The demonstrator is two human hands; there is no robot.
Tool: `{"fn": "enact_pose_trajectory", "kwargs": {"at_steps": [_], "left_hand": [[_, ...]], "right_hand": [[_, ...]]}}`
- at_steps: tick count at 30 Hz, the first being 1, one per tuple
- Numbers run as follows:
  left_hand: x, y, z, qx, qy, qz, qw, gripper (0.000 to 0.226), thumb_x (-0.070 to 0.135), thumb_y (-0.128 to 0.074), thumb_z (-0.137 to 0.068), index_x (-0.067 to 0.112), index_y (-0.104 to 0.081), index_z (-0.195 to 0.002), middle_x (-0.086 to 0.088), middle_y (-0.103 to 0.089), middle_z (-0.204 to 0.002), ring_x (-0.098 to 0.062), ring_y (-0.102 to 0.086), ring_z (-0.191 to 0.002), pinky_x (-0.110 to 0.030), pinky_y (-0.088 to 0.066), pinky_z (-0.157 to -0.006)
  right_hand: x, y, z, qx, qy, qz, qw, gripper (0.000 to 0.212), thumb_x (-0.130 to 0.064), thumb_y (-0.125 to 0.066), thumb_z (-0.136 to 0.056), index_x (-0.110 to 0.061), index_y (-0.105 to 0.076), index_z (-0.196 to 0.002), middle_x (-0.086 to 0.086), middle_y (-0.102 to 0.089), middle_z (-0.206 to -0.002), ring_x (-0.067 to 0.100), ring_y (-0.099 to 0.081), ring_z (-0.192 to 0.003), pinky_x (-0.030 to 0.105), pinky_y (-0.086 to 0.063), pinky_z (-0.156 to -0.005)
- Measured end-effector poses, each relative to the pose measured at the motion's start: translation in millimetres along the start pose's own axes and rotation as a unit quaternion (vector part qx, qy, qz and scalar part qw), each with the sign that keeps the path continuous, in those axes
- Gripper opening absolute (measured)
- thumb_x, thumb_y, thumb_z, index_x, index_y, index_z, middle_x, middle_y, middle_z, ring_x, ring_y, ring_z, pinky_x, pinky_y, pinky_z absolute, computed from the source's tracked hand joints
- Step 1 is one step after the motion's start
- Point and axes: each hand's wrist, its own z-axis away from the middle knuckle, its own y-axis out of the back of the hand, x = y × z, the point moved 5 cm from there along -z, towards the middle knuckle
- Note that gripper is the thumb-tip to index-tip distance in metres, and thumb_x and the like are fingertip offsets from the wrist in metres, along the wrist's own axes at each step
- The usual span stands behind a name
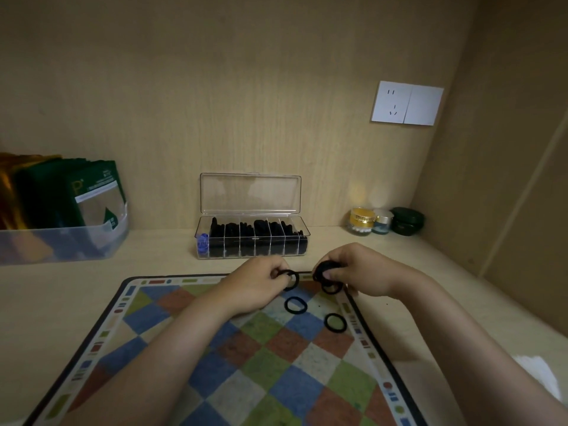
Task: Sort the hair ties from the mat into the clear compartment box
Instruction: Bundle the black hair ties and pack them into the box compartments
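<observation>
Left hand: the left hand (pixel 261 279) is curled nearly closed at the far edge of the mat (pixel 172 358), its fingertips pinching one black hair tie (pixel 292 279) that hangs as a loop toward the right hand.
Right hand: the right hand (pixel 353 272) is curled closed around a small bunch of black ties (pixel 325 273); how many it holds I cannot tell.
Gap between hands: close together, but the single tie and the bunch do not look to be touching.
Loose ties: two remain flat on the mat, the left loose tie (pixel 295 305) just on the near side of the left hand's fingertips, the right loose tie (pixel 335 322) nearer the mat's right border and below the right hand.
Long axis of loose ties: each is a slightly flattened oval lying roughly left to right; a ring has no pointing end.
Nearer hand: judged by position, the left hand is nearer the left loose tie and the right hand nearer the other.
Box: the clear box (pixel 252 238) stands on the surface just beyond both hands, lid raised against the back wall, long axis left to right.
Compartments: nearly all show black ties; the leftmost holds something blue (pixel 202 242).
Next move: likely a short reach forward from either hand to drop the ties in the box.
</observation>
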Motion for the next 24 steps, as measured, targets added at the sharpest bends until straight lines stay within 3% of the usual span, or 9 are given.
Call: {"fn": "enact_pose_trajectory", "kwargs": {"at_steps": [4,6,8,10,12,15,19,22,24], "left_hand": [[3,-3,2,-0.041,-0.021,0.008,0.999,0.009,0.030,-0.066,-0.092,0.031,-0.074,-0.097,0.017,-0.058,-0.070,0.007,-0.051,-0.056,-0.015,-0.040,-0.060],[6,-6,4,-0.067,-0.027,-0.012,0.997,0.018,0.028,-0.068,-0.092,0.032,-0.076,-0.108,0.024,-0.064,-0.080,0.013,-0.058,-0.072,-0.008,-0.042,-0.066],[8,-8,4,-0.078,-0.030,-0.048,0.995,0.026,0.028,-0.070,-0.090,0.031,-0.074,-0.116,0.020,-0.070,-0.104,0.005,-0.063,-0.096,-0.015,-0.049,-0.085],[10,-9,2,-0.084,-0.038,-0.089,0.992,0.025,0.028,-0.071,-0.089,0.031,-0.075,-0.113,0.016,-0.070,-0.103,-0.003,-0.062,-0.096,-0.022,-0.050,-0.088],[12,-10,0,-0.075,-0.057,-0.122,0.988,0.018,0.030,-0.073,-0.088,0.033,-0.078,-0.105,0.017,-0.062,-0.091,-0.004,-0.058,-0.090,-0.025,-0.050,-0.083],[8,-10,-2,-0.049,-0.063,-0.122,0.989,0.010,0.032,-0.073,-0.087,0.032,-0.078,-0.095,0.015,-0.057,-0.092,-0.005,-0.056,-0.089,-0.030,-0.050,-0.081],[0,0,-7,-0.005,-0.014,-0.037,0.999,0.010,0.027,-0.069,-0.091,0.031,-0.077,-0.096,0.019,-0.067,-0.086,0.001,-0.062,-0.081,-0.019,-0.046,-0.071],[-8,13,-19,0.018,0.031,0.030,0.999,0.015,0.027,-0.070,-0.090,0.035,-0.078,-0.099,0.015,-0.076,-0.088,-0.003,-0.069,-0.085,-0.024,-0.053,-0.081],[-11,16,-28,0.023,0.054,0.076,0.995,0.017,0.026,-0.071,-0.089,0.036,-0.078,-0.101,0.011,-0.077,-0.084,-0.010,-0.070,-0.080,-0.027,-0.053,-0.077]], "right_hand": [[4,-4,15,-0.114,-0.026,-0.009,0.993,0.018,-0.015,-0.068,-0.093,-0.016,-0.074,-0.110,0.006,-0.077,-0.094,0.012,-0.067,-0.068,0.025,-0.053,-0.060],[4,-8,19,-0.135,-0.045,0.053,0.988,0.024,-0.018,-0.075,-0.086,-0.020,-0.075,-0.110,0.003,-0.077,-0.098,0.012,-0.069,-0.072,0.024,-0.054,-0.061],[1,-12,19,-0.126,-0.056,0.120,0.983,0.026,-0.020,-0.079,-0.082,-0.022,-0.075,-0.108,-0.004,-0.073,-0.097,0.009,-0.067,-0.074,0.017,-0.051,-0.056],[-2,-15,18,-0.107,-0.055,0.159,0.980,0.028,-0.021,-0.082,-0.079,-0.023,-0.075,-0.106,-0.008,-0.068,-0.093,0.006,-0.062,-0.070,0.013,-0.046,-0.050],[-3,-18,17,-0.105,-0.047,0.189,0.975,0.030,-0.024,-0.083,-0.078,-0.023,-0.074,-0.107,-0.007,-0.068,-0.096,0.008,-0.062,-0.077,0.019,-0.050,-0.056],[-5,-19,14,-0.115,-0.019,0.224,0.968,0.028,-0.028,-0.077,-0.083,-0.023,-0.075,-0.110,-0.004,-0.071,-0.106,0.013,-0.065,-0.094,0.029,-0.056,-0.079],[-6,-13,2,-0.061,0.020,0.133,0.989,0.015,-0.025,-0.071,-0.088,-0.021,-0.076,-0.102,-0.002,-0.075,-0.097,0.015,-0.070,-0.090,0.039,-0.059,-0.085],[-11,-4,-10,0.006,0.036,-0.034,0.999,0.011,-0.016,-0.069,-0.091,-0.013,-0.076,-0.099,0.007,-0.077,-0.092,0.017,-0.072,-0.079,0.028,-0.060,-0.068],[-15,-3,-19,0.014,0.036,-0.156,0.987,0.015,-0.013,-0.068,-0.093,-0.003,-0.074,-0.102,0.018,-0.075,-0.095,0.018,-0.070,-0.073,0.026,-0.058,-0.060]]}}
